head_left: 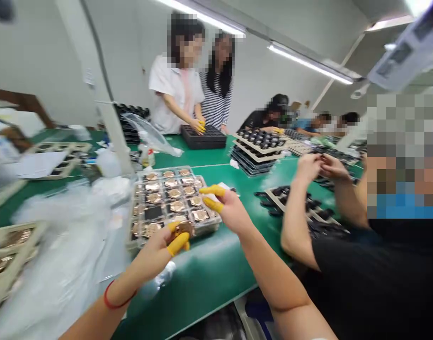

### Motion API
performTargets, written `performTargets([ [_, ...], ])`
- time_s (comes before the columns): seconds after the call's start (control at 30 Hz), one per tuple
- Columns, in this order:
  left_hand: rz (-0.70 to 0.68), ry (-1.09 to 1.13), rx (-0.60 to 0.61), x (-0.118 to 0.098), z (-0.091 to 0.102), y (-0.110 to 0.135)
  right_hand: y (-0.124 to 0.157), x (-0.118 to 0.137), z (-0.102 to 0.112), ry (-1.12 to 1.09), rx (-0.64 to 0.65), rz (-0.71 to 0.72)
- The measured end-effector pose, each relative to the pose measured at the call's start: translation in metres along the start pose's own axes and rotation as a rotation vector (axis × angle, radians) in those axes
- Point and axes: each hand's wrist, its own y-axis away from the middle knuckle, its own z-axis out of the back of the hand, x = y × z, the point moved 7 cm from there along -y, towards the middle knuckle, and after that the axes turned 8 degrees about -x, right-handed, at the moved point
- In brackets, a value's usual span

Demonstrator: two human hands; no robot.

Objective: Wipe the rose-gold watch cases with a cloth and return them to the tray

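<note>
My left hand (163, 248), with yellow finger cots, grips a round gold watch case (184, 229) between thumb and fingers, just above the front edge of a clear plastic tray (207, 231). Several similar gold cases lie in the tray's compartments; one compartment (153, 212) shows only its dark bottom. At the tray's right side is my right hand (227, 205), its yellow-covered fingers stretched out and apart, holding nothing that I can see. Whether those fingertips touch the tray I cannot tell.
Clear plastic bags (67, 255) and a beige tray (16, 245) of gold parts lie left. Stacked trays (258, 151) of dark watches stand ahead. A person beside me on the right works with both hands (318, 167) over a tray (273, 196). Others work across the green table (202, 274).
</note>
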Motion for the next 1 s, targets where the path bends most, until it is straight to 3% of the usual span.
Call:
performTargets([
  [0.13, -0.128, -0.084, -0.033, -0.037, 0.022, -0.001, 0.013, 0.027, -0.049, -0.123, 0.109, 0.19],
  [0.3, -0.185, -0.353, -0.104, -0.043, 0.044, 0.0, 0.009, 0.024, -0.073, -0.058, 0.266, 0.314],
  [0.47, -0.327, -0.571, -0.241, -0.046, 0.052, -0.002, 0.013, 0.018, -0.075, -0.02, 0.027, 0.41],
  [0.6, -0.573, -0.704, -0.357, -0.054, 0.038, -0.001, 0.017, 0.002, -0.077, -0.249, -0.128, 0.25],
  [0.73, -0.827, -0.919, -0.517, -0.06, 0.023, 0.004, 0.013, -0.013, -0.08, -0.351, -0.065, -0.03],
  [0.9, -0.931, -0.958, -0.598, -0.06, 0.022, 0.006, 0.003, -0.028, -0.082, -0.487, 0.159, -0.334],
  [1.0, -0.89, -0.796, -0.553, -0.06, 0.026, 0.006, -0.007, -0.03, -0.067, -0.497, 0.139, -0.298],
])
